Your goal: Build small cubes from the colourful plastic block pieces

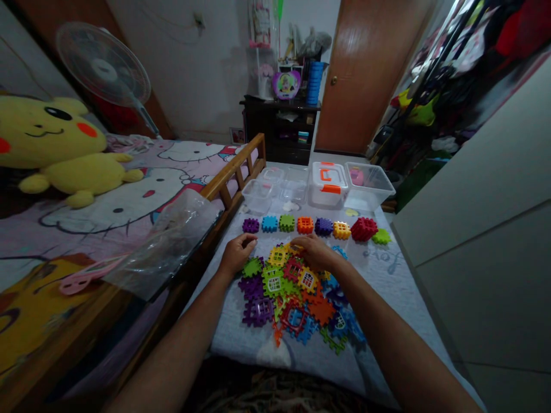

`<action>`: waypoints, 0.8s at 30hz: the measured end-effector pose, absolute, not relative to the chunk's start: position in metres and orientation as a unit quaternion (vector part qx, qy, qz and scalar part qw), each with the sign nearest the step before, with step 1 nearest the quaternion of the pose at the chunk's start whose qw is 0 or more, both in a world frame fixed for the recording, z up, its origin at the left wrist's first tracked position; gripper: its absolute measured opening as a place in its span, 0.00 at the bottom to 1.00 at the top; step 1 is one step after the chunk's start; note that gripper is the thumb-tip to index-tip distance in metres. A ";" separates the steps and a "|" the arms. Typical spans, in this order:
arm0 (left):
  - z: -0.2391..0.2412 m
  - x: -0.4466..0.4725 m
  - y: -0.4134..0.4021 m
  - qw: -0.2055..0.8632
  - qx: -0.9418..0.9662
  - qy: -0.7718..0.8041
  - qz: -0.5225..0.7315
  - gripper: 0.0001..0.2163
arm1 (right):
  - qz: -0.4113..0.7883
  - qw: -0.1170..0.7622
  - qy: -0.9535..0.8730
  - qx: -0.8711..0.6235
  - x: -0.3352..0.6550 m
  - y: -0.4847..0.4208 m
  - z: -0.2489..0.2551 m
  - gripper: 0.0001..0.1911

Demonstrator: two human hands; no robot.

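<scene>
A heap of coloured interlocking plastic tiles [297,298] lies on a grey cloth-covered table [387,275]. Beyond it stands a row of assembled cubes: purple [250,225], blue [270,223], green [286,222], orange [305,224], dark purple [323,226], yellow [341,230] and a larger red one [364,228]. My left hand [236,254] rests curled at the heap's far left edge, beside a green tile [252,267]. My right hand [313,252] lies over the top of the heap with its fingers bent onto a yellow tile [279,255].
Clear plastic tubs [370,186], a white box with orange handle [328,182] and smaller clear containers [258,195] stand at the table's far end. A wooden bed rail [232,172] and a plastic bag [172,241] border the left. A grey cabinet [486,241] closes the right.
</scene>
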State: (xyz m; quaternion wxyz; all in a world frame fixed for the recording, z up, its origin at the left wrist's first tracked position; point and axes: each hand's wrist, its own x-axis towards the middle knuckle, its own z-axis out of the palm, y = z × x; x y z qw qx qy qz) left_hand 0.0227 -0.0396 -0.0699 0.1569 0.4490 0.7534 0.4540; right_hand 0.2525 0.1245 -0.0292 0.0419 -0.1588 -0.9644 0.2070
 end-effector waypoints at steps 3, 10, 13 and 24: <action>-0.071 0.023 -0.040 0.162 0.443 0.750 0.464 0.15 | 0.199 0.045 -0.966 -0.162 0.256 0.125 -0.030 0.19; -0.069 0.025 -0.040 0.153 0.448 0.751 0.460 0.15 | 0.189 0.060 -0.966 -0.164 0.260 0.117 -0.028 0.12; -0.068 0.025 -0.040 0.152 0.447 0.754 0.457 0.15 | 0.171 0.047 -0.971 -0.162 0.258 0.115 -0.024 0.10; -0.066 0.026 -0.040 0.151 0.439 0.758 0.458 0.15 | 0.164 0.145 -0.949 -0.228 0.263 0.107 -0.031 0.11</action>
